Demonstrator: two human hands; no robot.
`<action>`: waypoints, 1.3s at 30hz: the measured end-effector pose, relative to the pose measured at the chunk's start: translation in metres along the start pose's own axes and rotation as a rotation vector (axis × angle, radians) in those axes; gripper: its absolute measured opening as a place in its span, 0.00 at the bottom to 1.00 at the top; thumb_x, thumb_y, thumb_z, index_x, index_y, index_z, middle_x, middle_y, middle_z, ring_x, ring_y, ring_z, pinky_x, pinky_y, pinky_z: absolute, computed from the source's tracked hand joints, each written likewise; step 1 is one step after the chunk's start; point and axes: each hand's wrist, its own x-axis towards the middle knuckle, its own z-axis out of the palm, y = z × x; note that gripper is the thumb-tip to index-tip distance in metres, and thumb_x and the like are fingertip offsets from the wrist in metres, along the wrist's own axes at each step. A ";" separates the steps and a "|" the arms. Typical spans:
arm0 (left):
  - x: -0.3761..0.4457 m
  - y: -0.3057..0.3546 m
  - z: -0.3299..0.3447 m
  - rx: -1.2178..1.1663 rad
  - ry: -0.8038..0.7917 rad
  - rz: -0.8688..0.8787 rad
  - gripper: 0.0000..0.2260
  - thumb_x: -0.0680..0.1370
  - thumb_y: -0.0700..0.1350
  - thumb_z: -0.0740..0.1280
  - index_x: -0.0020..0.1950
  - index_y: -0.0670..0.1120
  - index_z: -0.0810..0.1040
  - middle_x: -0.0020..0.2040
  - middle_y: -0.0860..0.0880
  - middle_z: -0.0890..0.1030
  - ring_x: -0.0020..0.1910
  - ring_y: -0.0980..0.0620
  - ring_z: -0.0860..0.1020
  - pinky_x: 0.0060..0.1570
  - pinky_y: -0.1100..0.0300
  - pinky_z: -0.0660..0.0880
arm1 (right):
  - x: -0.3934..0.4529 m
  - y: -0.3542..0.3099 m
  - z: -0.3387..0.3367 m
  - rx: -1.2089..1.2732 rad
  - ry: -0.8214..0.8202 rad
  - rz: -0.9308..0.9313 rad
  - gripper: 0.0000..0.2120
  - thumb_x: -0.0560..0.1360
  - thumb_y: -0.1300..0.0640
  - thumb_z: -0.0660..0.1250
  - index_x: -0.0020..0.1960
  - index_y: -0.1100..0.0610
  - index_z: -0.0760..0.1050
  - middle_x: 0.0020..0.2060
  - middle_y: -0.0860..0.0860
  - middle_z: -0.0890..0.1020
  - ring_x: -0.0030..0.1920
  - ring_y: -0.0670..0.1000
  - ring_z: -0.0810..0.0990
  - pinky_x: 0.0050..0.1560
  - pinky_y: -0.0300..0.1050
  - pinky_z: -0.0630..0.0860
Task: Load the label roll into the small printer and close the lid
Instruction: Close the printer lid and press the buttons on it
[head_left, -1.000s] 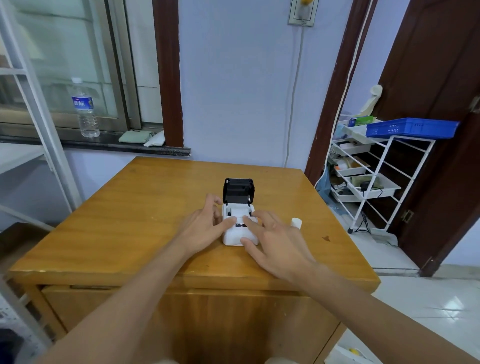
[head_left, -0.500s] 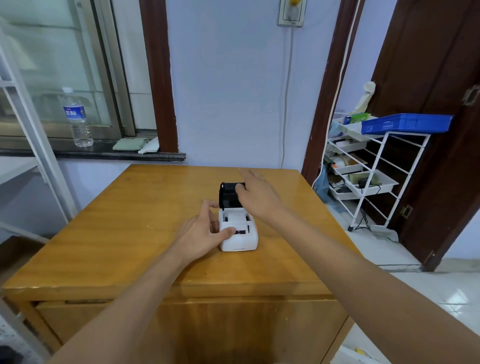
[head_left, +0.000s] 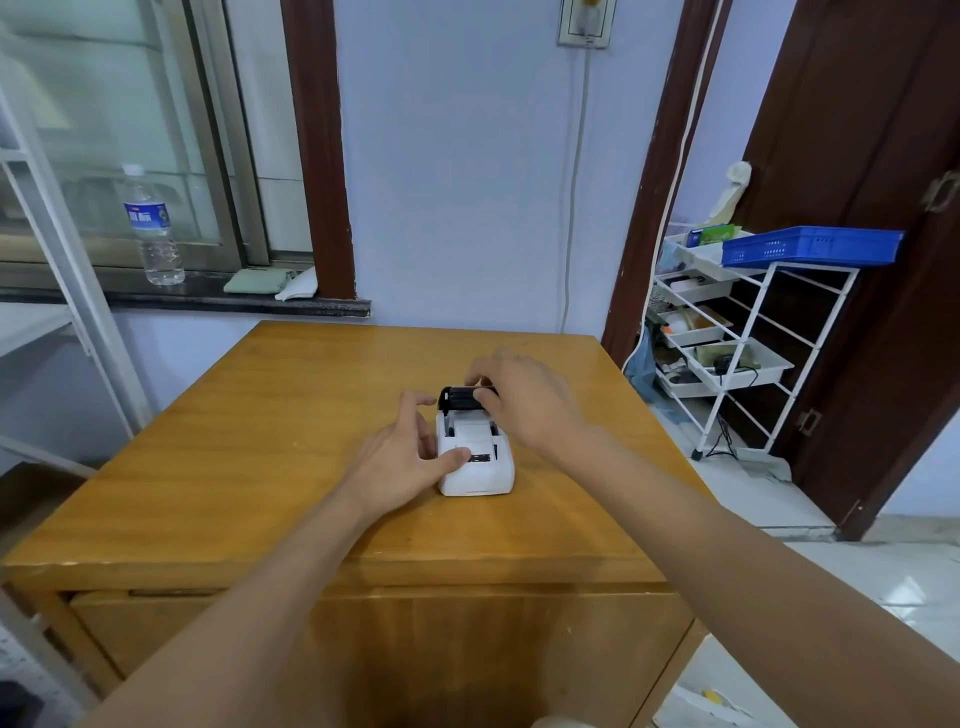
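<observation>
A small white printer stands in the middle of the wooden table. Its black lid is hinged at the back and tilted partway forward over the paper bay. White label paper shows inside the bay. My right hand reaches over from the right and grips the top of the lid with its fingertips. My left hand holds the printer's left side, thumb on its front top. No separate label roll shows on the table.
A white wire rack with trays and a blue basket stands right of the table by a dark door. A water bottle and folded cloths sit on the windowsill behind. A white metal frame stands at the left.
My right hand left the printer's front, rose to the upright lid and now grips it; the lid has tipped lower toward the body. My left hand stayed at the printer's left side.
</observation>
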 end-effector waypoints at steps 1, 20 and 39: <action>0.000 0.000 0.000 -0.006 0.001 -0.001 0.34 0.75 0.65 0.70 0.75 0.54 0.60 0.49 0.57 0.81 0.41 0.60 0.79 0.34 0.61 0.69 | -0.002 0.001 0.000 -0.016 -0.021 -0.017 0.12 0.83 0.53 0.62 0.64 0.47 0.79 0.57 0.50 0.80 0.58 0.54 0.79 0.47 0.50 0.76; 0.002 -0.003 0.000 -0.007 0.003 -0.005 0.33 0.75 0.66 0.69 0.74 0.54 0.62 0.49 0.57 0.81 0.42 0.62 0.79 0.36 0.62 0.69 | 0.032 0.015 -0.008 0.260 -0.453 0.069 0.18 0.78 0.51 0.73 0.67 0.52 0.79 0.62 0.54 0.79 0.55 0.54 0.80 0.42 0.43 0.78; 0.000 -0.002 -0.001 -0.018 -0.045 -0.009 0.36 0.72 0.71 0.68 0.73 0.56 0.64 0.49 0.59 0.79 0.44 0.61 0.80 0.42 0.55 0.76 | 0.101 -0.025 -0.023 -0.196 -1.048 0.131 0.25 0.78 0.48 0.74 0.73 0.48 0.76 0.49 0.45 0.82 0.63 0.54 0.85 0.67 0.57 0.79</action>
